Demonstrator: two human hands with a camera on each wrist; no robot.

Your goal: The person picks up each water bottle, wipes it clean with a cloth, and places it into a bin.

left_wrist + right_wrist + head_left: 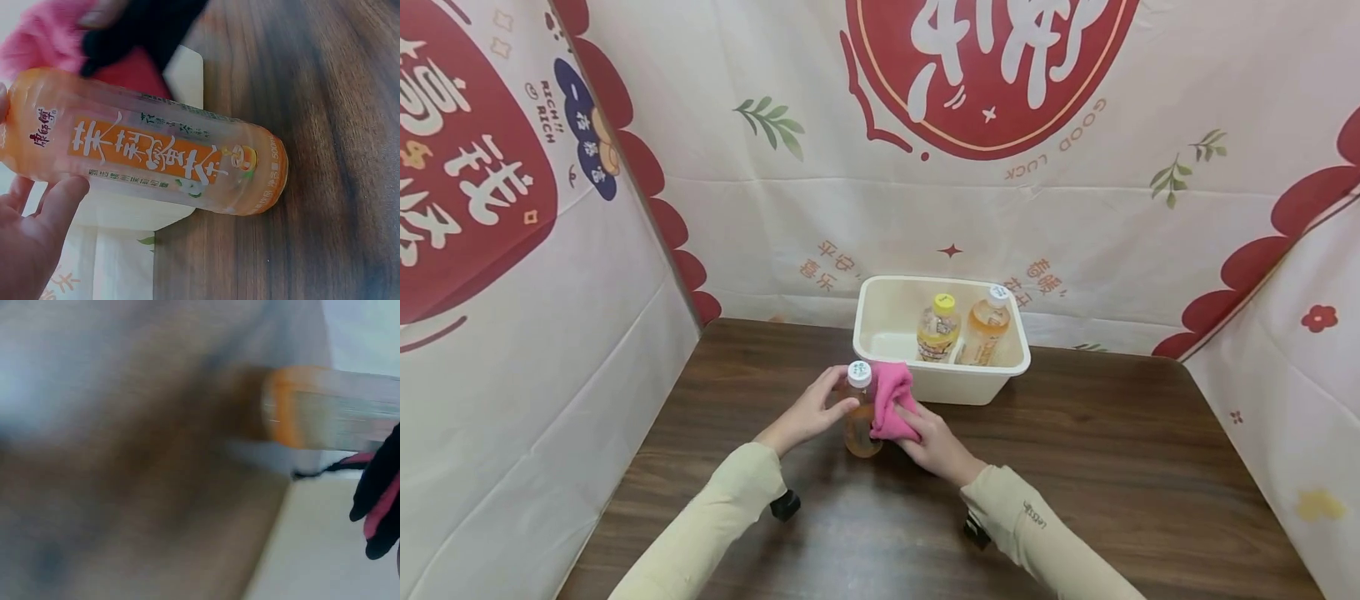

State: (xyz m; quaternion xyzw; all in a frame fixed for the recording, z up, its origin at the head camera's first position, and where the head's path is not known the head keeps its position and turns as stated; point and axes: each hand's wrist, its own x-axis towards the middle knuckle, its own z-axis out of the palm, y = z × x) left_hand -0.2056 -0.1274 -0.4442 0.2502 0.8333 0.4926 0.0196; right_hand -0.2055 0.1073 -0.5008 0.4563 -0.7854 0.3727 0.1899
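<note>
A clear bottle with an orange label and white cap [862, 437] stands upright on the table in front of the bin. My left hand [808, 412] holds it around the upper part, thumb toward me. In the left wrist view the label of the bottle [156, 147] faces the camera, with the left thumb [65, 194] on its shoulder. My right hand [942, 448] grips a bunched pink cloth [892, 404] at the bottle's right side. Black parts of the cloth show in both wrist views. The right wrist view is blurred, with the bottle's base [290, 406] at right.
Just behind the hands sits a cream plastic bin [955, 387]. Inside it are a yellow-capped bottle [937, 333] and a white-capped bottle [987, 329], both on its right side. The dark wooden table [1105, 467] meets printed fabric walls [715, 225] at the back and sides.
</note>
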